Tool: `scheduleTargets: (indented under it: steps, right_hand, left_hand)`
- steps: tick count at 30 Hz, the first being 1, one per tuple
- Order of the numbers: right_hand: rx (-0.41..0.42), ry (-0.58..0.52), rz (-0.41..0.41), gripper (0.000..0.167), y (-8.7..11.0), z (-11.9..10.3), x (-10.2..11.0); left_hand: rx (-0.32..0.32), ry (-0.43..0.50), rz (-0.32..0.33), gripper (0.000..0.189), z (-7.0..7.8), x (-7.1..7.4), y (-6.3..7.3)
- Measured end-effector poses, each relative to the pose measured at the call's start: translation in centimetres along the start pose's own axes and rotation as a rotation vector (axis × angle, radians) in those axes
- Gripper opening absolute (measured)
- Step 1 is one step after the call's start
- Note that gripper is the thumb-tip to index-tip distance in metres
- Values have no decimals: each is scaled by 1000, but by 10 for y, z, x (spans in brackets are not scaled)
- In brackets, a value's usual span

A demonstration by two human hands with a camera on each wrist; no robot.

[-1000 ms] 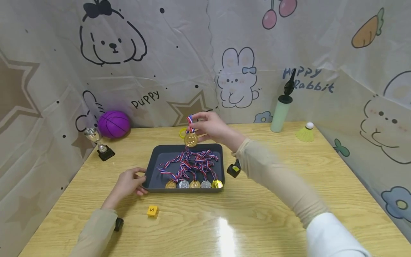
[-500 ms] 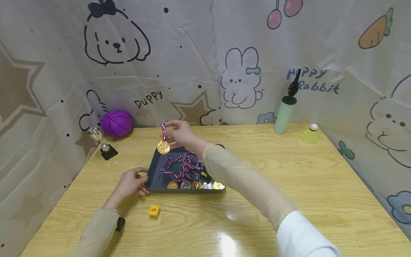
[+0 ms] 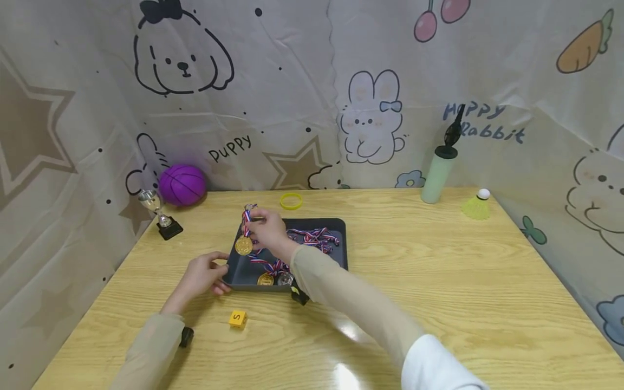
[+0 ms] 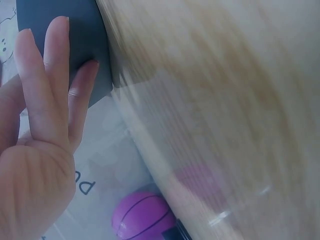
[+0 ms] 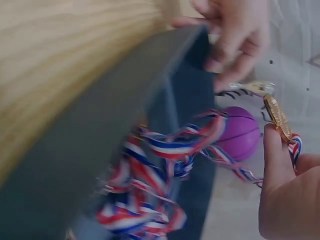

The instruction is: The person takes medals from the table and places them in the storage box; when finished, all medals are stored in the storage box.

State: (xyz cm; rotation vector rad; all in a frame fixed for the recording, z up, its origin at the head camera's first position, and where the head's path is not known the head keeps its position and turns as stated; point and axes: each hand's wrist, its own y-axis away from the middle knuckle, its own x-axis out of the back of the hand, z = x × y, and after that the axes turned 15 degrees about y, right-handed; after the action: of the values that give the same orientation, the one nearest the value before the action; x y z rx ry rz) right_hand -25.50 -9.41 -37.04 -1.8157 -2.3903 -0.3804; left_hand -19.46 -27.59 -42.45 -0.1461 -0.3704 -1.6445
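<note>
In the head view my right hand [image 3: 270,230] pinches the striped ribbon of a gold medal [image 3: 244,245], which hangs over the left side of a dark grey tray [image 3: 319,223]. The right wrist view shows that medal [image 5: 278,119] edge-on beside my fingers. My left hand [image 3: 201,275] grips the tray's near-left corner; in the left wrist view its fingers lie along the outer wall. Inside the tray are tangled red, white and blue ribbons [image 3: 316,236], with a gold medal [image 3: 265,279] and a silver medal [image 3: 285,278] along the near side. My right forearm hides part of the contents.
Near the tray's front lies a yellow letter cube [image 3: 238,319]. A trophy [image 3: 160,214] and purple ball [image 3: 182,184] stand at the back left, and a yellow ring [image 3: 291,201] lies behind the tray. Back right are a green pump [image 3: 439,174] and a shuttlecock [image 3: 476,205].
My right hand has carried the gold medal leftward, then down, from the tray's far side to its left side. The left hand keeps its place at the tray's corner.
</note>
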Motion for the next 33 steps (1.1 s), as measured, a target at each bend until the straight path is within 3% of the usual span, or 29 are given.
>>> scheduleTargets:
  steps: [6,14,25,33]
  right_hand:
    - [-63,41,4,17,4,19,-9]
    - [-125,42,-69,5,11,33,-17]
    - [-181,-23,-95,8,15,49,-24]
    - [-171,13,-58,8,18,57,-32]
  left_hand:
    - [-9,-12,-11,41,1,1,1]
    - [-12,-5,-18,40,0,1,1]
    - [4,-15,-16,40,0,-2,0]
    - [5,-10,-15,40,1,-1,-1]
